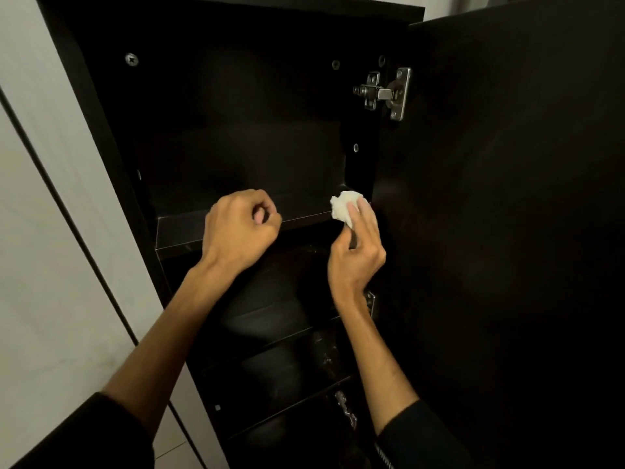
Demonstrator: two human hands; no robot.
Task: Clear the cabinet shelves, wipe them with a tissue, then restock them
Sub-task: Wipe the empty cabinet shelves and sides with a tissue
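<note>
A tall dark cabinet stands with its door swung out to the right. Its top shelf is bare. My right hand holds a crumpled white tissue against the right front end of that shelf, beside the cabinet's side wall. My left hand hovers in front of the shelf's front edge with its fingers curled into a loose fist, holding nothing I can see. Lower shelves below look dark and bare.
A metal hinge joins the door to the cabinet's right wall near the top; further hinges show lower down. A pale wall or panel runs along the cabinet's left side.
</note>
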